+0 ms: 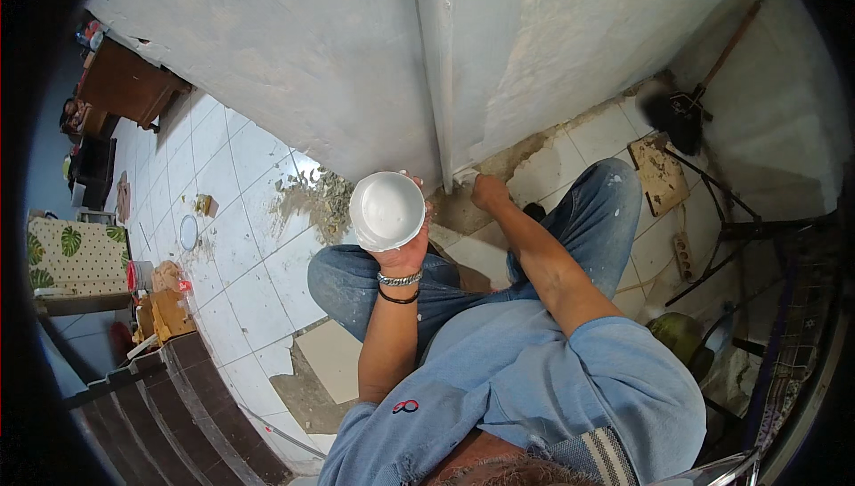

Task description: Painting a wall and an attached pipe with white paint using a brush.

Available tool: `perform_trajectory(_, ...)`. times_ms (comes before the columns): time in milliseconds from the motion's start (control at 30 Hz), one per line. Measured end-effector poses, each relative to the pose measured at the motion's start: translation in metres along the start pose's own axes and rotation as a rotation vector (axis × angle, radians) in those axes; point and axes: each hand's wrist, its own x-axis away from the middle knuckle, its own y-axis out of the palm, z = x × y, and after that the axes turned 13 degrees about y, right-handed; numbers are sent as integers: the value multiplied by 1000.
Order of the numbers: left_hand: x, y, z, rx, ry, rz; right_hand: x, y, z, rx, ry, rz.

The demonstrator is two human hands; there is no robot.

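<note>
My left hand [405,252] holds up a round white bowl [389,211], tilted so its inside faces me. A smooth white coat or mix covers the inside; how deep it is I cannot tell. My right hand [491,192] is closed low against the grey wall [514,72], beside the foot of its vertical corner edge [446,118]. From its fingers sticks a small whitish tool [465,176], pressed at the wall's base. Most of that tool is hidden, so its exact kind is unclear.
Plaster rubble [327,199] lies on the white floor tiles [267,239] to the left, near a round lid [189,232]. On the right are a long-handled dustpan [674,118], a stained board [658,175], a power strip [682,255] and a black metal frame [741,225].
</note>
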Motion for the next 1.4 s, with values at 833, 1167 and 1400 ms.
perform_trajectory(833, -9, 5, -3, 34, -34, -64, 64, -84, 51, 38, -60, -61)
perform_trajectory(1167, -7, 0, -2, -13, -18, -43, 21, -39, 24, -49, -29, 36)
perform_trajectory(1400, -10, 6, -3, 21, -20, -38, 5, -8, 25, -123, -128, -51)
